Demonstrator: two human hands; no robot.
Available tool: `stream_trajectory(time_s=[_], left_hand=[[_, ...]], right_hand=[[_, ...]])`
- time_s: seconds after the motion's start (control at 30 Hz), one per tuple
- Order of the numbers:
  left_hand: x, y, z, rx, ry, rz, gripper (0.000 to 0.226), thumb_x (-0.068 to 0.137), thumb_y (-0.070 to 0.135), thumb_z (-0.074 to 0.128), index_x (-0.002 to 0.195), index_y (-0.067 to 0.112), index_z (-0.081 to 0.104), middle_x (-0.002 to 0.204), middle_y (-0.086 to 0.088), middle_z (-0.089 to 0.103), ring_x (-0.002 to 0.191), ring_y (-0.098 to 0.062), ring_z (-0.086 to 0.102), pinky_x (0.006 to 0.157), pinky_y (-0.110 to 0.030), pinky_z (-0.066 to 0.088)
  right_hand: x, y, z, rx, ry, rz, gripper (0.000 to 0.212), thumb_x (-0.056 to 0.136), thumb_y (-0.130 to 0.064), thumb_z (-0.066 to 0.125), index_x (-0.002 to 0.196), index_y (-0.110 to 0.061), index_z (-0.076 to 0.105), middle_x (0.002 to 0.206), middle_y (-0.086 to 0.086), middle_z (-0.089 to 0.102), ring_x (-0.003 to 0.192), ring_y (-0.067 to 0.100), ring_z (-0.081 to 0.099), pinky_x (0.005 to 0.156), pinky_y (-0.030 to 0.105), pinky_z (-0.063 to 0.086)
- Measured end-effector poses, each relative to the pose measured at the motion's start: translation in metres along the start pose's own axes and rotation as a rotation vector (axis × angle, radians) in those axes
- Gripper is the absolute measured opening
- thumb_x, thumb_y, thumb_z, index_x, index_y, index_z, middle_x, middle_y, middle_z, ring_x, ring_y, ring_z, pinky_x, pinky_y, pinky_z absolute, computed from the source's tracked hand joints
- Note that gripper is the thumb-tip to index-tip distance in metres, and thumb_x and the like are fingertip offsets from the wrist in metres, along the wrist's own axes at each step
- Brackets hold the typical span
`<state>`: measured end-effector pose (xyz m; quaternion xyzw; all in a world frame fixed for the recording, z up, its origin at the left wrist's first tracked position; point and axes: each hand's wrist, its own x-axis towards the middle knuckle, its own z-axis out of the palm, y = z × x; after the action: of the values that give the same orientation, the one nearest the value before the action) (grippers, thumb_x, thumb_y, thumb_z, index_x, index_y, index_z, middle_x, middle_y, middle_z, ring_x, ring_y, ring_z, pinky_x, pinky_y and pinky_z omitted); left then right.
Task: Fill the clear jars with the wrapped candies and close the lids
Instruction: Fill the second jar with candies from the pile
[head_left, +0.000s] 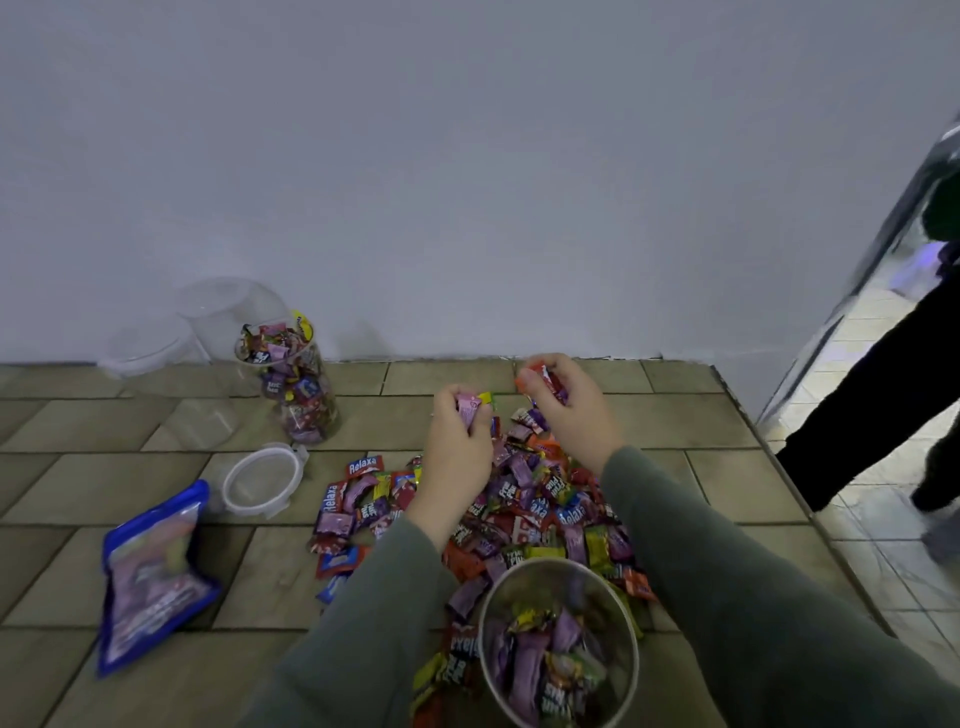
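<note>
Both fists are clutching candies: left hand (462, 441), right hand (563, 410), beyond near jar (558, 644); release low over mouth.

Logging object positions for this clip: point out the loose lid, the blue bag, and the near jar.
loose lid (262, 480), head view, clear centre panel.
blue bag (150, 577), head view, front face.
near jar (488, 603), head view, left rim.

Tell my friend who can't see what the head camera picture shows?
Both hands, left hand and right hand, grab wrapped candies from a colourful candy pile on the tiled surface. An open jar sits nearest, partly filled; a fuller jar stands behind.
</note>
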<state>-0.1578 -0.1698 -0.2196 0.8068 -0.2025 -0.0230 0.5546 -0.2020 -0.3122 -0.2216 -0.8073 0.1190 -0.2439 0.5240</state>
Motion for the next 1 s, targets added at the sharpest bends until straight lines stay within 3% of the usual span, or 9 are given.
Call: stream_trajectory(time_s=[0.1, 0.27, 0.43, 0.53, 0.67, 0.83, 1.0], left_hand=[[-0.014, 0.007, -0.013, -0.038, 0.026, -0.024, 0.013, 0.1, 0.021, 0.049, 0.11, 0.018, 0.041, 0.092, 0.009, 0.049, 0.08, -0.003, 0.048, 0.06, -0.007, 0.034], [-0.047, 0.026, -0.029, -0.105, 0.025, -0.054, 0.024, 0.1, 0.025, 0.048, 0.121, 0.015, 0.043, 0.084, 0.009, 0.051, 0.07, 0.001, 0.048, 0.058, -0.002, 0.037], [-0.079, 0.044, -0.041, -0.221, 0.027, -0.017, 0.017, 0.1, 0.027, 0.048, 0.114, 0.019, 0.044, 0.07, 0.006, 0.046, 0.048, 0.002, 0.039, 0.048, -0.009, 0.034], [-0.096, 0.054, -0.047, -0.332, 0.002, 0.014, 0.014, 0.099, 0.031, 0.05, 0.109, 0.022, 0.046, 0.07, 0.003, 0.048, 0.053, -0.007, 0.041, 0.053, -0.02, 0.037], [-0.118, 0.061, -0.049, -0.399, 0.011, 0.107, 0.005, 0.098, 0.027, 0.052, 0.1, 0.028, 0.047, 0.078, 0.004, 0.054, 0.068, -0.007, 0.051, 0.063, -0.021, 0.044], [-0.141, 0.066, -0.05, -0.439, 0.028, 0.213, 0.01, 0.098, 0.02, 0.051, 0.099, 0.029, 0.047, 0.07, 0.016, 0.055, 0.063, -0.006, 0.049, 0.057, -0.019, 0.044], [-0.159, 0.067, -0.048, -0.374, 0.037, 0.299, 0.011, 0.097, 0.017, 0.052, 0.1, 0.027, 0.047, 0.073, 0.02, 0.05, 0.068, -0.002, 0.047, 0.065, -0.023, 0.044]], right_hand=[[-0.015, -0.008, 0.002, 0.115, 0.071, 0.012, 0.006, 0.097, -0.03, 0.055, 0.1, -0.027, 0.059, 0.1, -0.01, 0.065, 0.096, 0.001, 0.06, 0.088, 0.02, 0.046], [-0.042, -0.026, 0.004, 0.208, 0.146, 0.0, 0.008, 0.098, -0.027, 0.053, 0.103, -0.022, 0.058, 0.097, -0.009, 0.065, 0.089, -0.006, 0.059, 0.083, 0.011, 0.045], [-0.062, -0.066, -0.006, 0.388, 0.27, 0.045, 0.013, 0.098, -0.032, 0.052, 0.098, -0.02, 0.058, 0.073, -0.008, 0.052, 0.062, 0.004, 0.05, 0.061, 0.024, 0.045], [-0.076, -0.095, -0.016, 0.537, 0.318, 0.051, 0.014, 0.098, -0.03, 0.052, 0.098, -0.017, 0.057, 0.07, -0.004, 0.049, 0.052, 0.005, 0.045, 0.048, 0.022, 0.041], [-0.098, -0.124, -0.027, 0.745, 0.309, 0.046, 0.016, 0.1, -0.028, 0.047, 0.096, -0.014, 0.053, 0.074, -0.001, 0.048, 0.044, 0.005, 0.037, 0.039, 0.019, 0.032], [-0.128, -0.134, -0.023, 0.857, 0.281, 0.119, 0.021, 0.099, -0.032, 0.049, 0.099, -0.011, 0.052, 0.068, 0.002, 0.044, 0.039, 0.007, 0.031, 0.036, 0.021, 0.029], [-0.145, -0.131, -0.015, 0.896, 0.36, 0.211, 0.025, 0.099, -0.033, 0.049, 0.102, -0.008, 0.05, 0.061, 0.005, 0.036, 0.035, 0.007, 0.032, 0.034, 0.02, 0.029]])
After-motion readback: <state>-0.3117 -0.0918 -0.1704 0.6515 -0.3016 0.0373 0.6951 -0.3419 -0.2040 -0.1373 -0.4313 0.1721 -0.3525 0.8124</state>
